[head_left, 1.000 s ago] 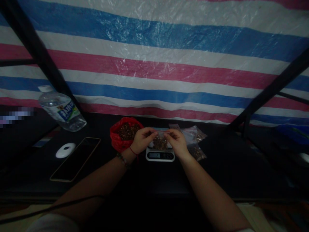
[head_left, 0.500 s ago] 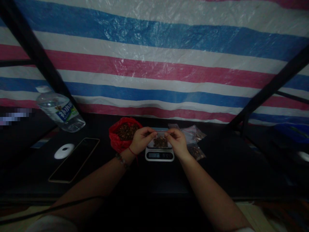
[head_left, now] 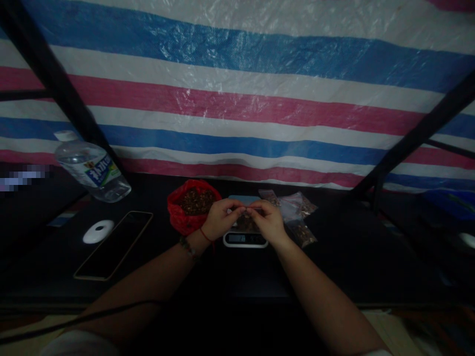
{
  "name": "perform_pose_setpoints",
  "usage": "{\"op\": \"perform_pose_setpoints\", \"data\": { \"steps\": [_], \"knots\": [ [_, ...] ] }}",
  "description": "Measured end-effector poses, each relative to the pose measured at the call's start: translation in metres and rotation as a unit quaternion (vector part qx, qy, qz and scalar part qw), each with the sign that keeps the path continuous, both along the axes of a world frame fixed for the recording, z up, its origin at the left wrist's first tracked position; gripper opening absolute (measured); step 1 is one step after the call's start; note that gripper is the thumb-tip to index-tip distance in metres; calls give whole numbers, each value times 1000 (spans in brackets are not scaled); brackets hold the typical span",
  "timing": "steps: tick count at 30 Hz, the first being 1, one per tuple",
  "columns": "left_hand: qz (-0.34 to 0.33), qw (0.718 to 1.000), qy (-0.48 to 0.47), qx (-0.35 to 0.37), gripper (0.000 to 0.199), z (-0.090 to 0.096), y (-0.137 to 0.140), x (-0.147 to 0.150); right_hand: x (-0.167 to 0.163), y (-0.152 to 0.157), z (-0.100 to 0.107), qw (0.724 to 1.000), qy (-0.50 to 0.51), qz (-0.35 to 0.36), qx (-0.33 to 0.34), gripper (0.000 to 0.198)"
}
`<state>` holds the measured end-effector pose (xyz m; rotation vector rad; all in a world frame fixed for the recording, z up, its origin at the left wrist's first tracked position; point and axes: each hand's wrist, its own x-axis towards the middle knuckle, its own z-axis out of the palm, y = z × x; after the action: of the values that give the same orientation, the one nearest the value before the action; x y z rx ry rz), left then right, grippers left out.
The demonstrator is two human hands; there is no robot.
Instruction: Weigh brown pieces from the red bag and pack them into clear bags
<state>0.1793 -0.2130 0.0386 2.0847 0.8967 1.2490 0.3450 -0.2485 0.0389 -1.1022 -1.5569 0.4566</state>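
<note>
My left hand (head_left: pixel 222 217) and my right hand (head_left: pixel 267 220) pinch the top edge of a small clear zip bag (head_left: pixel 245 225), their fingertips nearly meeting. Brown bits, like dried herbs or seeds, lie in the bag's lower part. The bag is over a white digital kitchen scale (head_left: pixel 227 242) with a lit display; whether it rests on the scale I cannot tell. Left of my left hand stands an open red plastic bag (head_left: pixel 178 217) full of the same brown bits. Several filled zip bags (head_left: pixel 302 232) lie just right of my right hand.
On the left are a clear plastic bottle (head_left: pixel 92 168), a round white object (head_left: pixel 98 231) and a phone (head_left: pixel 114 245) on the black table (head_left: pixel 356 257). A blue tray (head_left: pixel 451 202) sits far right. Behind hangs a striped plastic sheet (head_left: pixel 237 113) between black metal bars.
My hands have come closer together along the top of the zip bag, my right hand shifting left. The bag now hangs slightly lower over the scale.
</note>
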Motion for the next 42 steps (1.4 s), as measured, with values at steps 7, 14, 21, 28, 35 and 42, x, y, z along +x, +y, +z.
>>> {"op": "perform_pose_setpoints", "data": {
  "steps": [7,14,21,28,35,42],
  "knots": [
    [-8,999,-52,9,18,-3,3,0,3,3,-4,998,63,6,-11,9],
    [-12,996,-81,29,13,-4,6,-2,5,6,-8,998,61,16,-1,7],
    [-30,997,-69,19,14,-5,3,-1,1,2,-4,999,35,22,-3,8],
    [-38,997,-14,73,11,2,0,-3,-1,-2,0,1000,-10,18,13,7],
    [-51,994,-9,101,9,4,0,-4,-2,-3,1,999,-20,22,27,6],
    [-1,996,-43,82,15,2,5,-7,10,-1,7,998,-25,45,34,19]
  ]
}}
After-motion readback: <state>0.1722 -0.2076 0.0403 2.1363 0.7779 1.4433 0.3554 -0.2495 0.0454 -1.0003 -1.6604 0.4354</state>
